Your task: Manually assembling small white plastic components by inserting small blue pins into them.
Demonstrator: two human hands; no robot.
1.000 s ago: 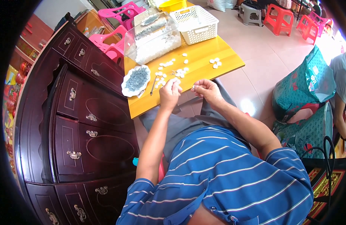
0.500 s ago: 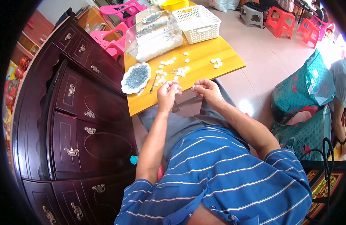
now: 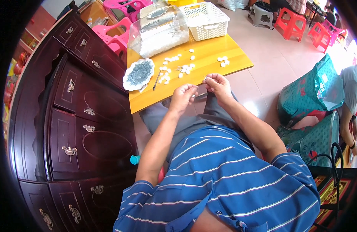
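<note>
Both my hands are just off the near edge of the yellow wooden table (image 3: pixel 236 58), close together. My right hand (image 3: pixel 221 88) pinches a small white piece (image 3: pixel 205 79) between thumb and fingertips. Beside it, my left hand (image 3: pixel 181 99) has thumb and fingers pressed together; anything in that pinch is too small to make out. Several small white rounded pieces (image 3: pixel 186 69) lie scattered on the table beyond my hands, with a separate little group (image 3: pixel 223 62) to the right. A thin dark stick-like tool (image 3: pixel 157 80) lies by a white scalloped dish (image 3: pixel 126 83) of small grey-blue parts (image 3: pixel 140 72).
A clear plastic bin (image 3: pixel 159 31) of white pieces and a white perforated basket (image 3: pixel 210 31) stand at the table's back. A dark wooden cabinet (image 3: pixel 85 112) is close on my left. Teal bags (image 3: pixel 306 91) and another person's arm (image 3: pixel 345 123) are at right.
Both hands have shifted to the right, the right one also slightly farther out, and the gap between them has changed little. The view has tilted slightly. The pieces on the table look unchanged.
</note>
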